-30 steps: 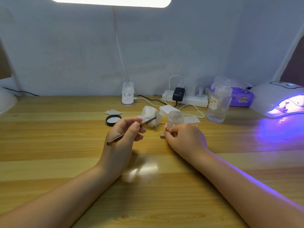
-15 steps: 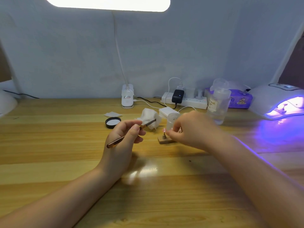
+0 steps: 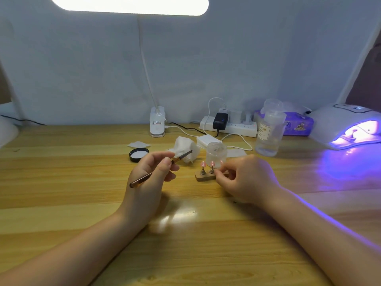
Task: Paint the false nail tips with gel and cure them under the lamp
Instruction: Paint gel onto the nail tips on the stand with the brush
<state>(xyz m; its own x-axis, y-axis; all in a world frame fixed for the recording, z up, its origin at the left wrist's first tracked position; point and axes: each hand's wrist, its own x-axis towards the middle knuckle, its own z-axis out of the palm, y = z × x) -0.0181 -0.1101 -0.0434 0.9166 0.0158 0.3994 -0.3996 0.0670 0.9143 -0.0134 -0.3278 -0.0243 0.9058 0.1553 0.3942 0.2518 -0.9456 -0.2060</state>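
Note:
My left hand [image 3: 148, 180] holds a thin copper-coloured gel brush [image 3: 160, 169], bristles pointing up and right toward a crumpled tissue. A small wooden stand [image 3: 204, 176] sits on the table between my hands, carrying pink false nail tips [image 3: 212, 163] on short pegs. My right hand [image 3: 245, 179] has its fingers curled at the stand's right end, around the peg of the rightmost tip. A clear gel jar [image 3: 216, 153] stands just behind the stand. The white curing lamp [image 3: 348, 124] glows purple at the far right, with another small stand inside.
A black jar lid [image 3: 138, 154], crumpled tissue [image 3: 185, 148] and white pads lie behind my hands. A clear pump bottle [image 3: 270, 133], power strip [image 3: 228, 125] with cables, purple tissue pack [image 3: 299, 124] and desk-lamp clip base [image 3: 157, 124] line the back wall.
My right hand has shifted to the right end of the stand, uncovering two pink tips it hid before. The left hand and brush have held still.

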